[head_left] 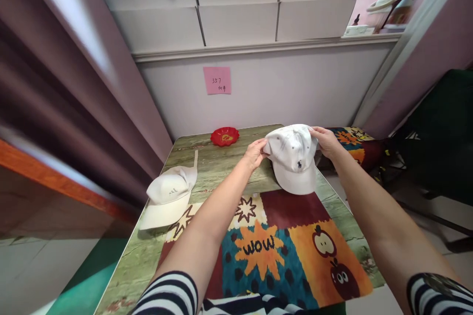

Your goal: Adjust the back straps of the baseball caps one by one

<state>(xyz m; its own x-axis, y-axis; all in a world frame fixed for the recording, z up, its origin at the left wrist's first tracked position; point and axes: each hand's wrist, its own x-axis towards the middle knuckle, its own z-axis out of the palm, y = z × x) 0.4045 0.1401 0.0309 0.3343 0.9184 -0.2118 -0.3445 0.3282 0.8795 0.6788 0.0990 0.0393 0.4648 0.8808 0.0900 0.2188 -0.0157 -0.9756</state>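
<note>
A white cap (293,150) with a small dark emblem is held up over the far right part of the table, its brim pointing down toward me. My left hand (255,153) pinches its left side, and my right hand (326,141) grips its right side. On the left of the table lies another pale cap (172,192) with three small stripes, its brim toward the front left and a strap sticking up at the back. Neither hand touches that one.
A red scalloped dish (224,136) sits at the table's back edge. A colourful mat (258,251) covers the front of the green wooden table (121,275). Purple curtains (84,59) hang on the left, and a pink note (217,80) is on the wall. A dark chair stands right.
</note>
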